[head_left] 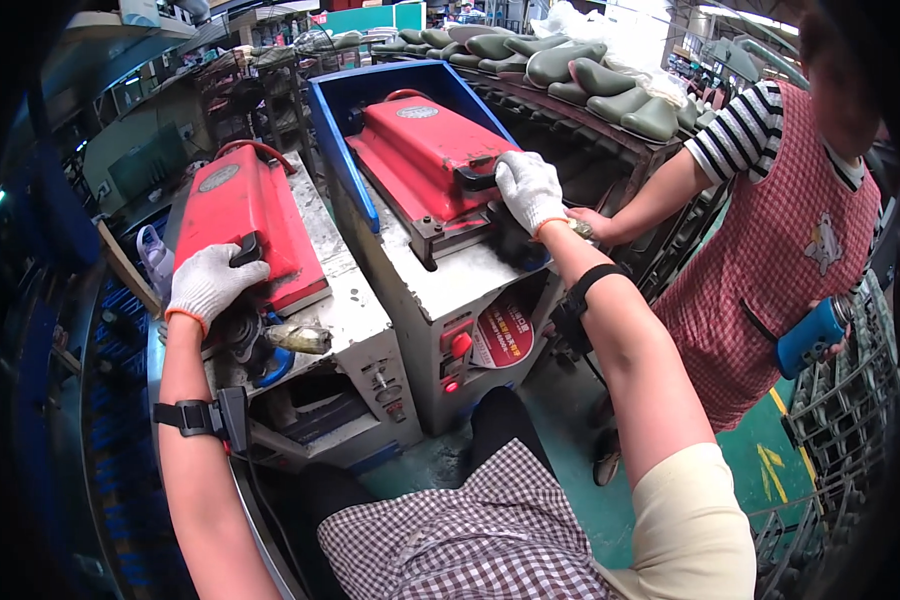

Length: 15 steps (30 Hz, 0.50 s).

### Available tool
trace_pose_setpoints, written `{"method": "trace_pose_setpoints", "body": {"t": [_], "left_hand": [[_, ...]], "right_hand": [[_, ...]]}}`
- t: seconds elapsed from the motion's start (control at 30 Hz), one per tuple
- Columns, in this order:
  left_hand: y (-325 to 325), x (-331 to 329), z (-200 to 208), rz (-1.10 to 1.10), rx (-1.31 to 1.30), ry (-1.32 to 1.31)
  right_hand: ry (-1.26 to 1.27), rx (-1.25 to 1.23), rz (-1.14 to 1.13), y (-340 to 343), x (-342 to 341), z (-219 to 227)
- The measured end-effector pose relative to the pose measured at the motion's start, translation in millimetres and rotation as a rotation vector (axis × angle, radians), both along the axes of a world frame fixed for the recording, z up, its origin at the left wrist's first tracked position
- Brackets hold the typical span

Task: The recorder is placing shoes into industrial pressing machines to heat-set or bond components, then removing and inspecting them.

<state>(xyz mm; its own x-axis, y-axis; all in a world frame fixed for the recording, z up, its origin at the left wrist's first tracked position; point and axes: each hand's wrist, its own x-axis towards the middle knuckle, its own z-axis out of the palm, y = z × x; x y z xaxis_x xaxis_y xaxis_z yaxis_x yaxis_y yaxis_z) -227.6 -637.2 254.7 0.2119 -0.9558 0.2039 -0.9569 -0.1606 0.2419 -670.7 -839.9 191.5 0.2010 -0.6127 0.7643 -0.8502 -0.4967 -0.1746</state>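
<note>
My left hand (215,285), in a white knit glove, is closed on the black handle (246,249) of the red cover (232,215) on the left machine. To the right, my other gloved hand, my right hand (530,188), grips the black handle (473,180) of a second red cover (425,135). Both covers lie lowered over their machines. Below my left hand, a dull olive, wrapped-looking piece (302,339) sticks out beside a blue ring (275,365); its kind is unclear. A co-worker's hand (597,226) is right beside my right wrist.
The co-worker, in a red checked apron (715,290), stands close at right, holding a blue bottle (808,338). Behind is a rack piled with dark green boots (610,95). Red buttons (460,345) sit on the second machine's front. Metal racks (850,420) stand at far right.
</note>
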Motion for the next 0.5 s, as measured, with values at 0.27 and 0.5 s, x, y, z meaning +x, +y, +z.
{"method": "trace_pose_setpoints", "body": {"t": [0.27, 0.5], "left_hand": [[2.0, -0.5, -9.7, -0.007, -0.07, -0.036], [2.9, 2.3, -15.8, -0.01, -0.075, -0.025]], "right_hand": [[0.007, 0.01, -0.007, 3.6, -4.5, -0.8], [0.006, -0.011, -0.028, -3.3, -0.3, -10.7]]}}
